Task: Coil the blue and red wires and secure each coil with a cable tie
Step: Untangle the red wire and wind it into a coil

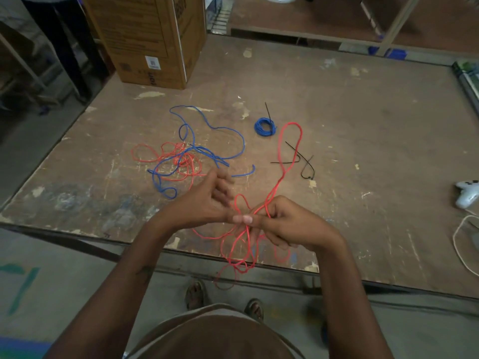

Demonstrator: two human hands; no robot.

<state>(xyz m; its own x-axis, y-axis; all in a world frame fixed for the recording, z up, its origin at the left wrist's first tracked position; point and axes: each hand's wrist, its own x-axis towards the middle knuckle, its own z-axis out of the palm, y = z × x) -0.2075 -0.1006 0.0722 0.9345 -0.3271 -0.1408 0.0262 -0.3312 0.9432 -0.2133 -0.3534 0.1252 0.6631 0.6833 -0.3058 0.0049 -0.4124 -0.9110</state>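
A long red wire [284,154] runs from a loop on the table down to my hands, and its loose loops hang past the table's front edge. My right hand [285,221] grips this wire, fingers curled round it. My left hand [207,200] pinches the same wire beside the right hand, its other fingers spread and blurred. A small blue coil [265,127] with a black cable tie sticking out lies mid-table. A tangle of loose blue wire [207,149] and red wire [168,159] lies to the left. Loose black cable ties [303,161] lie to the right of the red loop.
A cardboard box [153,40] stands at the table's back left. A white game controller [467,194] with its white cord lies at the right edge. The worn wooden table [363,125] ends just in front of me. A person's legs stand at far left.
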